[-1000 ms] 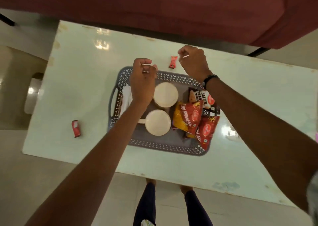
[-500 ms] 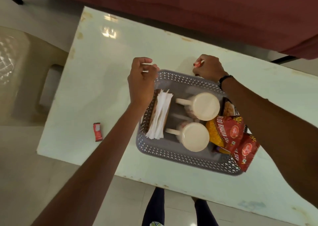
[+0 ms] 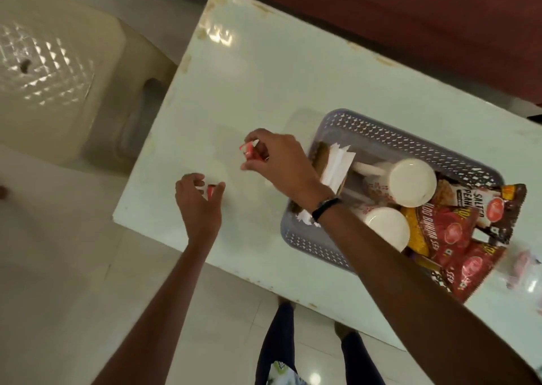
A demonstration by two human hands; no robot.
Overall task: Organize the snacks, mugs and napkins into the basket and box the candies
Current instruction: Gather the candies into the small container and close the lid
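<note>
A grey perforated basket (image 3: 378,129) stands on the pale table (image 3: 264,85). It holds white napkins (image 3: 337,164), two white mugs (image 3: 412,180) and red snack packets (image 3: 457,235). My right hand (image 3: 281,161) hovers left of the basket, fingers closed on a red candy (image 3: 249,150). My left hand (image 3: 199,200) is lower, near the table's front-left edge, with thumb and fingers around another red candy (image 3: 211,190) on the tabletop.
A beige plastic chair (image 3: 55,70) stands left of the table. A dark red sofa (image 3: 410,18) runs along the far side. A clear wrapper (image 3: 525,270) lies right of the basket. My legs (image 3: 308,349) are below the table's front edge.
My right hand picked up the candy beyond the basket and carried it left. My left hand left the basket rim and came down on the candy near the front-left edge. The view swung left.
</note>
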